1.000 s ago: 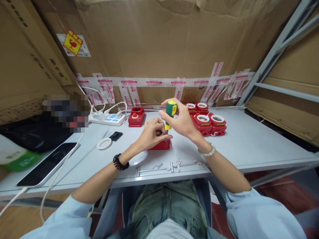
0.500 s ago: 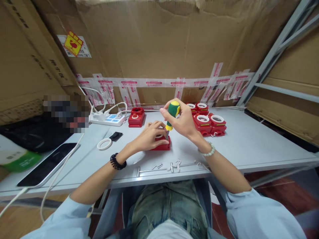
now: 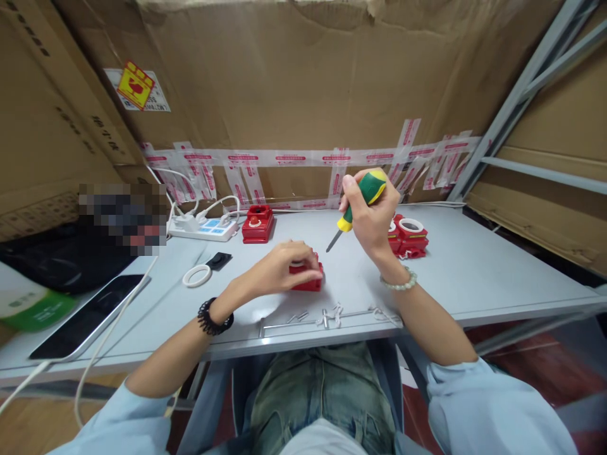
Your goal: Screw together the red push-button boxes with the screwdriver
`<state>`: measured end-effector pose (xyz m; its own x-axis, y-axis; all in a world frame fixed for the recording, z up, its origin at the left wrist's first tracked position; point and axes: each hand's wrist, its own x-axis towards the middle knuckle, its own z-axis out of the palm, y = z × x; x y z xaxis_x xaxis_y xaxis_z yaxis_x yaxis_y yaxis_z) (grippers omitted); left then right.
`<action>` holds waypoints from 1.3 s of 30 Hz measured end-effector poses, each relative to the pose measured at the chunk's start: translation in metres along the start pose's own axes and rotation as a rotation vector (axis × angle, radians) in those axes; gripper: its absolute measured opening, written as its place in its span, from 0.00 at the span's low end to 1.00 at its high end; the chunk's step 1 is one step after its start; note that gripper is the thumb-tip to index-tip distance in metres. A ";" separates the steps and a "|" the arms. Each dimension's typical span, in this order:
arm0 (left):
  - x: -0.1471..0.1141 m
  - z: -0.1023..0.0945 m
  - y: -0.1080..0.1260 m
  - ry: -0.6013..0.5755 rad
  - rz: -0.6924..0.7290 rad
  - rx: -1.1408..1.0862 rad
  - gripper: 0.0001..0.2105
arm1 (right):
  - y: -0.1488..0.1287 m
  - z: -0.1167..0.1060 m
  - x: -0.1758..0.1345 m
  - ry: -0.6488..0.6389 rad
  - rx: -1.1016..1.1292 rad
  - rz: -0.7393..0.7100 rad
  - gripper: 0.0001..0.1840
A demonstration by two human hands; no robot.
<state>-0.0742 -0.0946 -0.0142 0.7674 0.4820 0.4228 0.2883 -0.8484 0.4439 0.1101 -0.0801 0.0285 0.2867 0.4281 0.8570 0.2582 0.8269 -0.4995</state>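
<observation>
My right hand (image 3: 374, 226) is closed around a screwdriver (image 3: 372, 188) with a green and yellow handle. Its bare metal tip points down to the left, in the air above the table. My left hand (image 3: 277, 266) grips a small red housing (image 3: 310, 285) on the tabletop, fingers over its top and thumb along the near side. Those fingers hide much of its top. Between the hands, the screwdriver tip is apart from the housing. Small metal parts (image 3: 325, 319) lie near the table's front edge.
More red housings with white rings (image 3: 410, 237) stand at right, partly behind my right hand. Another red unit (image 3: 257, 224) is beside a white power strip (image 3: 203, 227). A white ring (image 3: 196, 275), a black square piece (image 3: 219, 261) and a phone-like device (image 3: 88, 316) lie left.
My right hand has lifted the screwdriver up and to the right, off the red housing. My left hand has stayed on the housing.
</observation>
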 end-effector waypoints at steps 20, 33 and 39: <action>0.006 0.031 0.040 -0.422 -0.010 0.328 0.10 | -0.005 -0.002 -0.004 -0.044 -0.070 0.008 0.17; 0.015 0.041 0.038 -0.444 0.037 0.540 0.08 | -0.006 -0.002 -0.005 -0.034 -0.048 0.035 0.17; -0.010 0.025 0.033 -0.385 -0.010 0.420 0.04 | -0.005 -0.001 -0.006 -0.047 -0.074 0.017 0.18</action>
<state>-0.0580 -0.1331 -0.0232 0.8943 0.4426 0.0665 0.4391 -0.8964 0.0608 0.1082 -0.0875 0.0260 0.2485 0.4602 0.8524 0.3218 0.7908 -0.5207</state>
